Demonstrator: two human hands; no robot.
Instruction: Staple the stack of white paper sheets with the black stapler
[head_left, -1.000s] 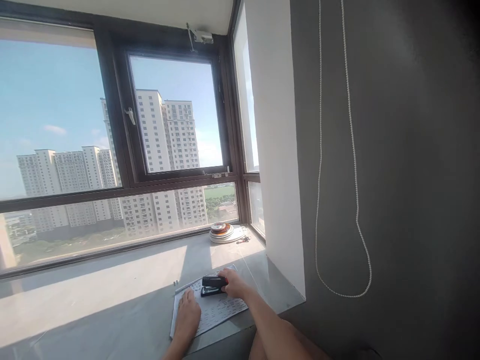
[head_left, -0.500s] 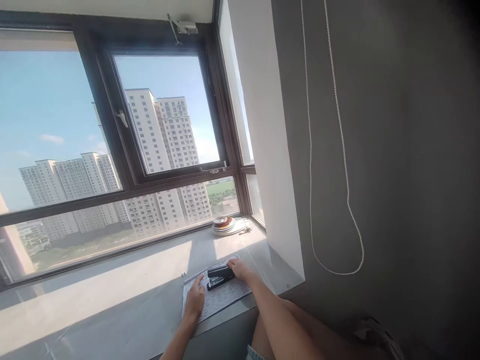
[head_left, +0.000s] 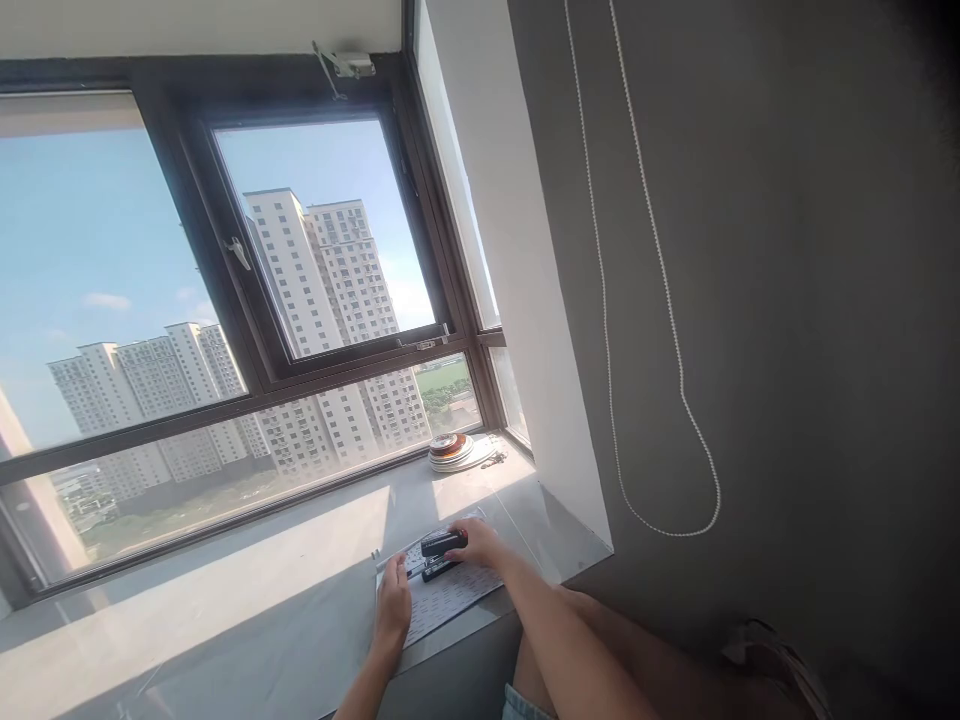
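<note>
A black stapler is above a printed sheet of paper on the window sill. My right hand is closed around the stapler's right end. The upper arm of the stapler stands apart from its base, leaving a gap toward the left. My left hand is at the sheet's left side, close to the stapler's front, its fingers bent and drawn together. A thin dark and silvery piece shows beside its fingertips; whether it belongs to the stapler I cannot tell.
A stack of round plate-like items stands in the sill's far corner, with a small chain beside it. Dark-framed windows rise behind the sill. A beaded blind cord hangs against the grey wall at right.
My right hand has shifted its grip around the stapler's end, and the stapler's two arms stand wider apart. My left index finger, stretched out before, has bent in. The view has tilted slightly.
</note>
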